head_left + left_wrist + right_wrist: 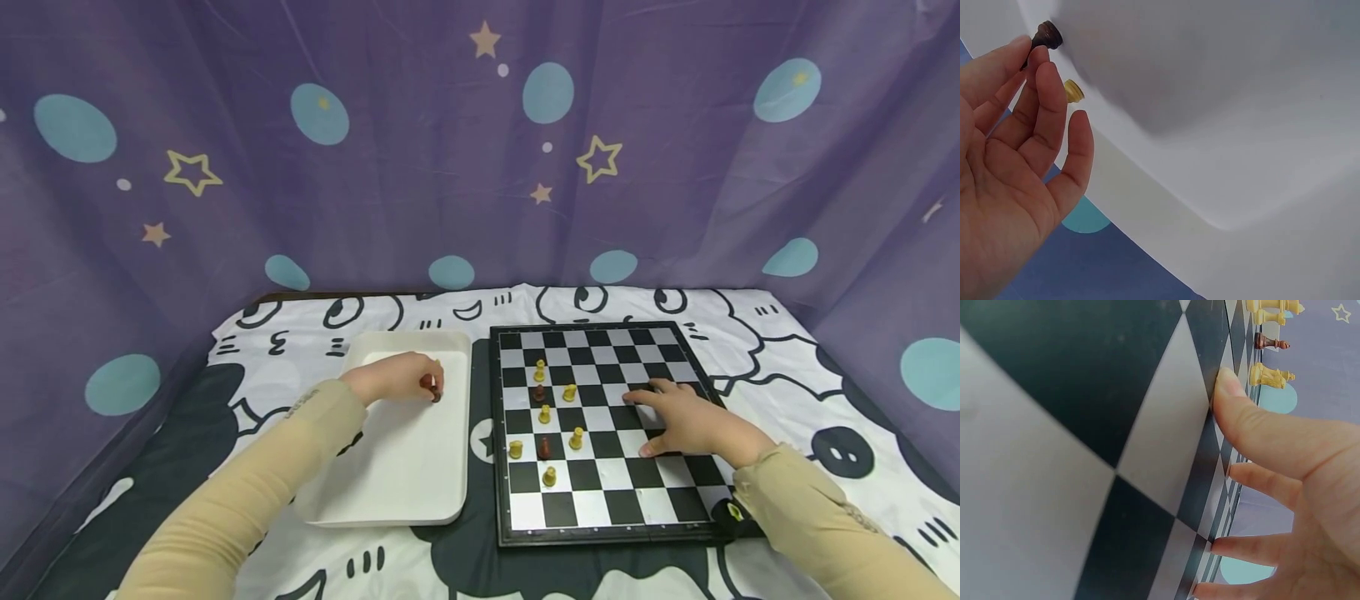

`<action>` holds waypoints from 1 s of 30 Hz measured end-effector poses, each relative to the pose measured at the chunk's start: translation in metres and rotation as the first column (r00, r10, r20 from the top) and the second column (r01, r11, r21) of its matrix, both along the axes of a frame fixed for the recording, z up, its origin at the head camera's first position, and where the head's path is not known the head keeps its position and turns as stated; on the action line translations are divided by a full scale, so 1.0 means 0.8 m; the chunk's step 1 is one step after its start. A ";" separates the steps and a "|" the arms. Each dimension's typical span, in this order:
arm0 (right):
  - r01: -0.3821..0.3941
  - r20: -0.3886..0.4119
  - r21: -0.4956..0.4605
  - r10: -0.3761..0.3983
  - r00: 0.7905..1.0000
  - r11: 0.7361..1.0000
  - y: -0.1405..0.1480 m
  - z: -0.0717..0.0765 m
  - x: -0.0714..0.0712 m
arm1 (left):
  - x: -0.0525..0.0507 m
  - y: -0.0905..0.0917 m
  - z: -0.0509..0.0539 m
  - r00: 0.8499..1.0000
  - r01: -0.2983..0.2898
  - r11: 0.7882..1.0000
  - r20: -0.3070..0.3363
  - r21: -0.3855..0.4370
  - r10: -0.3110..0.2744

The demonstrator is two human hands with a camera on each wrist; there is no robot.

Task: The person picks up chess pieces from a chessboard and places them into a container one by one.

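My left hand (397, 377) is over the far part of a white tray (420, 475), pinching a dark reddish-brown chess piece (1049, 34) between thumb and fingertips. Beyond those fingers, the left wrist view shows a yellow chess piece (1073, 92) by the tray's wall, partly hidden. On the right side of a black-and-white chessboard (591, 505), my right hand (697, 423) rests with spread fingers and holds nothing. Several yellow pieces (576, 438) and two reddish-brown ones, including a pawn (1271, 342), stand on the board's left half.
The tray lies left of the board, with a narrow strip of patterned cloth (482, 442) between them. A purple curtain (420, 167) hangs behind the table. Near the board's front right corner is a small dark round thing (726, 512), partly beside the right sleeve.
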State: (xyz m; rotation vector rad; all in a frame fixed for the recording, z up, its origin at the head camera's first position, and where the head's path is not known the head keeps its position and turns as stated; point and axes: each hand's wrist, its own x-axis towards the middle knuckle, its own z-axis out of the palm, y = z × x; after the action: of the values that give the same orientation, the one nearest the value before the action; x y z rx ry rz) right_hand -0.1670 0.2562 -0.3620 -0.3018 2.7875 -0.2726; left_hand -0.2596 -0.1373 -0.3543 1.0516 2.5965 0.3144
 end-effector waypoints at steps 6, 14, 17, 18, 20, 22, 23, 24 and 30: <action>-0.003 -0.004 -0.003 0.003 1.000 1.000 0.000 0.000 0.000 | 0.000 -0.003 0.002 1.000 -0.002 1.000 0.011 -0.002 0.002; -0.007 -0.010 -0.006 0.007 1.000 1.000 0.000 -0.001 0.000 | -0.003 -0.007 0.009 0.999 -0.035 0.999 0.024 -0.005 0.035; -0.010 -0.011 -0.007 0.010 1.000 1.000 0.000 -0.001 0.001 | -0.004 -0.007 0.013 0.999 -0.046 0.999 0.021 -0.004 0.046; -0.012 -0.012 -0.007 0.012 1.000 1.000 0.000 -0.001 0.001 | -0.004 -0.008 0.014 0.999 -0.048 0.999 0.019 -0.002 0.048; -0.015 -0.014 -0.007 0.015 1.000 1.000 0.001 0.000 0.001 | -0.002 -0.007 0.019 0.999 -0.052 0.999 0.014 0.007 0.052; -0.018 -0.016 -0.008 0.018 1.000 1.000 0.001 0.000 0.001 | 0.000 -0.006 0.023 0.999 -0.053 0.998 0.011 0.020 0.053; -0.019 -0.016 -0.009 0.018 1.000 1.000 0.001 0.000 0.001 | 0.002 -0.005 0.025 0.999 -0.052 0.998 0.009 0.027 0.052; -0.019 -0.016 -0.010 0.019 1.000 1.000 0.001 0.000 0.001 | 0.003 -0.004 0.028 0.999 -0.049 0.998 0.006 0.036 0.049; -0.015 -0.010 -0.012 0.015 1.000 1.000 0.002 -0.001 0.001 | 0.010 0.005 0.039 0.999 -0.015 0.997 -0.027 0.080 0.017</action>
State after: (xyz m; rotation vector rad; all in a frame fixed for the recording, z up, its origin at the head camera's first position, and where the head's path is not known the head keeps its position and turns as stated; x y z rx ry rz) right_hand -0.1662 0.2575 -0.3626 -0.3275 2.7935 -0.2849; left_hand -0.2518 -0.1330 -0.3231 1.0692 2.6378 0.4131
